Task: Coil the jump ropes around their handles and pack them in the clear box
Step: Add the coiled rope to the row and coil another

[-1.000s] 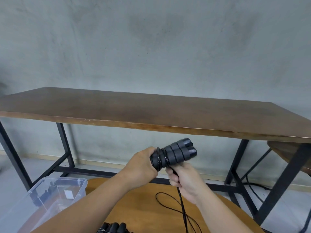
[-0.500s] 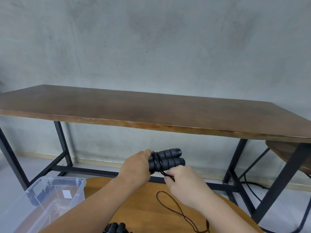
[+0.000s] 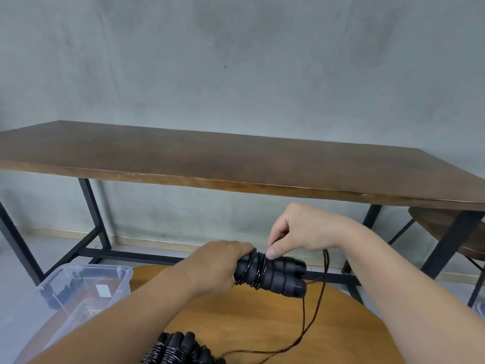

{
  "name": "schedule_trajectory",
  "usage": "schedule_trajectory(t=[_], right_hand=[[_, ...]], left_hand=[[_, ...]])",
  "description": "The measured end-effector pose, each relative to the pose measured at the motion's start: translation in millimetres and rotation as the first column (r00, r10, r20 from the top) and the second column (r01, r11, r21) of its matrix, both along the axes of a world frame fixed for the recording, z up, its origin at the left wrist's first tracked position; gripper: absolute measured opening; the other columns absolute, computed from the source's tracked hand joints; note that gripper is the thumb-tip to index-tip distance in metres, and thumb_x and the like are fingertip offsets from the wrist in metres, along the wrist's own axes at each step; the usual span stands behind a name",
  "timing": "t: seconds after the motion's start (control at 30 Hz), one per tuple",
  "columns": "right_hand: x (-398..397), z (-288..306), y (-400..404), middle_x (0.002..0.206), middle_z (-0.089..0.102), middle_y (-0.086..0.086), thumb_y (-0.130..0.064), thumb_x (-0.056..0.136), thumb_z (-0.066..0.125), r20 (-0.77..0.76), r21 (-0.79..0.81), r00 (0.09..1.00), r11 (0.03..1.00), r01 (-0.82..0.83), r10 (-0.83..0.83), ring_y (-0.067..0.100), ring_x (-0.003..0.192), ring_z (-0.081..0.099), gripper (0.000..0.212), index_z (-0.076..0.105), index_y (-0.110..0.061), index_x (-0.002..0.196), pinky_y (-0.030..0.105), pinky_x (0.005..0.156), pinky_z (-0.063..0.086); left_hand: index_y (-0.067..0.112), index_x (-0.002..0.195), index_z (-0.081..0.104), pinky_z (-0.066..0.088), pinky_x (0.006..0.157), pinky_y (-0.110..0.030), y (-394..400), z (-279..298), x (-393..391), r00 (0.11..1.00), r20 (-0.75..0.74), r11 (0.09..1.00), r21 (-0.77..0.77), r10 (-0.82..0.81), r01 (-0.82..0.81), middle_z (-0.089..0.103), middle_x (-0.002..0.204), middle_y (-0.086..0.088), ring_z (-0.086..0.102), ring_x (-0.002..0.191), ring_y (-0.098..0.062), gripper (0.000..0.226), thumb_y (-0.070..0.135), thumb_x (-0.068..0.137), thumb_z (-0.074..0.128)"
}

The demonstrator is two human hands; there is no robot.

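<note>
above the round wooden table (image 3: 275, 324), low in the middle of the view, the left hand (image 3: 212, 266) clenches around one end of a pair of black foam handles (image 3: 278, 275), held side by side and pointing off to the right. several turns of thin dark rope (image 3: 256, 269) sit tight around the handles, right beside the left knuckles. the right hand (image 3: 301, 232) comes over the top, thumb and fingers pinching the rope just above the wound turns, thumb tip touching the coil. the loose rest of the rope drops from the right hand, loops down past the handle ends and trails across the table toward the near edge. another bundle of handles (image 3: 181, 349), rope already coiled on it, lies on the table at the bottom of the view, partly cut off. the clear box (image 3: 115, 277) stands open at lower left, just beside the round table, with dark shapes inside that i cannot make out. behind it all runs a long dark wooden bench table (image 3: 236, 164) on black legs against a grey wall (image 3: 236, 61).
</note>
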State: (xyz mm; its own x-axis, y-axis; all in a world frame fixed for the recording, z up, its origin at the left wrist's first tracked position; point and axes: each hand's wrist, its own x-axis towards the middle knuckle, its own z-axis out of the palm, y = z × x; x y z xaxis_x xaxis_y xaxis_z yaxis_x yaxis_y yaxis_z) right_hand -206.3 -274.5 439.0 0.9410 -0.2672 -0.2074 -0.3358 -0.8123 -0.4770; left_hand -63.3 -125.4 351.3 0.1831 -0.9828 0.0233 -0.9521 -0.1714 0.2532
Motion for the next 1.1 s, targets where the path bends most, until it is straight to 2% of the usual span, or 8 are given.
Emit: schedule_trajectory(t=[0.1,0.2,0.33,0.5,0.6,0.63,0.77,1.1], right_hand=[[2,-1,-11,0.088,0.076,-0.010,-0.036,0.079,0.081,0.013,0.132,0.999,0.990,-0.043,0.042,0.005,0.084,0.067,0.016,0.081,-0.024,0.090,0.023,0.079,0.055],[0,-11,-22,0.077,0.070,-0.005,-0.030,0.080,0.080,0.024,0.263,1.000,0.965,0.001,-0.008,0.001,0.062,0.056,0.015,0.080,-0.019,0.089,0.018,0.057,0.042],[-3,-34,-31,0.069,0.060,0.002,-0.031,0.074,0.078,0.037,0.511,0.992,0.855,0.088,-0.124,0.010,0.058,0.046,0.020,0.079,-0.015,0.087,0.022,0.057,0.037],[-6,-63,-25,0.082,0.072,0.006,-0.019,0.089,0.062,0.111,0.803,0.962,0.592,0.061,-0.249,0.015,0.073,0.068,0.017,0.072,-0.005,0.090,0.027,0.067,0.055],[-5,-84,-11,0.085,0.068,0.012,-0.008,0.096,0.053,0.070,0.978,0.891,0.207,0.027,-0.448,0.019,0.076,0.066,0.025,0.075,-0.004,0.086,0.030,0.069,0.057],[-4,-92,-7,0.085,0.062,0.014,-0.005,0.096,0.053,0.093,0.984,0.871,0.181,-0.005,-0.482,0.019,0.075,0.058,0.021,0.073,-0.005,0.087,0.029,0.064,0.052],[2,-108,12,0.065,0.036,0.003,-0.005,0.103,0.038,0.163,0.942,0.797,0.332,0.050,-0.582,0.013,0.057,0.018,0.026,0.052,-0.011,0.082,0.025,0.049,0.015],[0,-108,44,0.062,0.047,-0.004,-0.028,0.106,0.042,0.195,0.755,0.753,0.586,0.295,-0.629,0.005,0.045,0.033,0.032,0.068,-0.011,0.101,0.018,0.044,0.027]], left_hand=[[0.028,0.085,0.042,0.044,0.068,-0.033,4,7,-4,0.998,-0.021,0.998,-0.004,-0.057,0.057,0.058,0.085,0.004,0.055,0.080,-0.020,0.023,0.008,0.083,0.053],[0.024,0.089,0.048,0.047,0.069,-0.034,8,12,-5,0.995,-0.060,0.997,-0.015,-0.080,0.079,0.059,0.084,0.003,0.057,0.079,-0.019,0.018,0.008,0.083,0.055],[0.020,0.090,0.051,0.039,0.060,-0.024,12,18,-9,0.974,-0.208,0.996,-0.041,-0.091,0.084,0.057,0.077,0.006,0.053,0.071,-0.012,0.018,0.004,0.083,0.056],[0.014,0.087,0.052,0.032,0.053,-0.020,13,23,-10,0.900,-0.430,0.996,-0.088,-0.066,0.031,0.049,0.070,0.002,0.042,0.059,-0.008,0.021,-0.003,0.077,0.060],[0.008,0.092,0.054,0.031,0.051,-0.020,11,24,-10,0.866,-0.499,0.994,-0.106,-0.023,-0.035,0.047,0.069,0.002,0.040,0.056,-0.007,0.024,-0.006,0.074,0.062],[0.008,0.094,0.055,0.031,0.051,-0.020,10,24,-10,0.858,-0.514,0.992,-0.112,-0.004,-0.063,0.047,0.068,0.003,0.040,0.056,-0.007,0.025,-0.006,0.074,0.062],[0.013,0.090,0.055,0.033,0.050,-0.018,3,21,-6,0.840,-0.537,0.969,-0.156,0.081,-0.193,0.048,0.068,0.004,0.040,0.056,-0.008,0.025,-0.005,0.073,0.061],[0.025,0.083,0.047,0.033,0.044,-0.018,-22,11,0,0.860,-0.411,0.907,-0.154,0.302,-0.393,0.053,0.068,0.005,0.047,0.056,-0.013,0.026,-0.001,0.078,0.050]])
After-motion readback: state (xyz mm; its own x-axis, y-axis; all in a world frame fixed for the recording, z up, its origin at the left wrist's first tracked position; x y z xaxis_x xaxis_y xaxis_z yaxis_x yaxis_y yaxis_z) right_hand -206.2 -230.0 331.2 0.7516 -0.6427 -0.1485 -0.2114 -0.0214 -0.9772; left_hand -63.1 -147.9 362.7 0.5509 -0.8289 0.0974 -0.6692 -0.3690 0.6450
